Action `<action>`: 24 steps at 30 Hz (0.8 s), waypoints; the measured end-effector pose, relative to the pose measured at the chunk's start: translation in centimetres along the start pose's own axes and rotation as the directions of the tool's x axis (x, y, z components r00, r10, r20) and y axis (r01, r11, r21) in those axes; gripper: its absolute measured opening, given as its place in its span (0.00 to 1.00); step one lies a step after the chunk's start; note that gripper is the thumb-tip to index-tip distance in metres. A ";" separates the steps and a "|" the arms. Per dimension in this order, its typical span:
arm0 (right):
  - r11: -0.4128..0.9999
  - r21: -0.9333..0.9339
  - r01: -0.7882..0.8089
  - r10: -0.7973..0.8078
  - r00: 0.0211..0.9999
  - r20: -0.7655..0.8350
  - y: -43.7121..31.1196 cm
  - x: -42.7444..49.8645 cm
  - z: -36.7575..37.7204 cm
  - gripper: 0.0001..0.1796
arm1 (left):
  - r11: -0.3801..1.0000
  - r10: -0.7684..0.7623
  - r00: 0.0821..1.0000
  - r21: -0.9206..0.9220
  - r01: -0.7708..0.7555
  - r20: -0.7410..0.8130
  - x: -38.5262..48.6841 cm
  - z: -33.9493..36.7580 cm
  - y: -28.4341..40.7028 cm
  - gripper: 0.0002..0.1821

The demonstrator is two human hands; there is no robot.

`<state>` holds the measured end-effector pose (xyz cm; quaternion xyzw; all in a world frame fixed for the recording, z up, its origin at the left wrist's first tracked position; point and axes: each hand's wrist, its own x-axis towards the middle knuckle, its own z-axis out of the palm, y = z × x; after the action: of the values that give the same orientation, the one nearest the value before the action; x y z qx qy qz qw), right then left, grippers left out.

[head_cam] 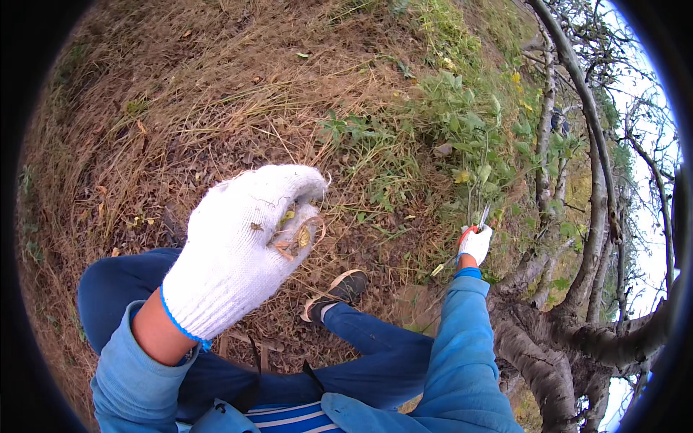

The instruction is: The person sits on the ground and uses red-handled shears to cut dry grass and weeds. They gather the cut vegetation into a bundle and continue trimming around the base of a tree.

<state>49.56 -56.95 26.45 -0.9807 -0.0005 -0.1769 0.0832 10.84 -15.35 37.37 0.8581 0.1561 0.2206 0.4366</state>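
My left hand (238, 243), in a white knit work glove with a blue cuff edge, is raised close to the camera. Its fingers curl around a small bunch of dried plant bits (302, 237), yellowish and straw-brown, with a thin curled strip sticking out. Further off to the right, my right hand (477, 244), gloved the same way, grips red-handled scissors (483, 217). Their metal blades point away from me, at the base of a leafy green plant (476, 130). Whether the blades touch a stem cannot be made out.
A branching tree trunk (533, 346) rises close on my right, with bare limbs (598, 162) spreading overhead. Dry grass (178, 108) and leaf litter cover the ground ahead. My shoe (346, 287) rests on the litter between my hands. Small green weeds (357, 127) grow ahead.
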 end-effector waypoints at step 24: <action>0.889 0.416 -0.192 -0.231 0.597 0.768 -11.8 -11.3 -1.1 0.34 | 0.908 0.003 0.925 -0.386 -0.161 -0.379 1.4 -3.7 -1.5 0.13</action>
<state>38.26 -45.15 25.44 -0.9051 -0.0905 0.2868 0.3005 10.01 -11.35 38.37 0.6960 0.1488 0.4244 0.5597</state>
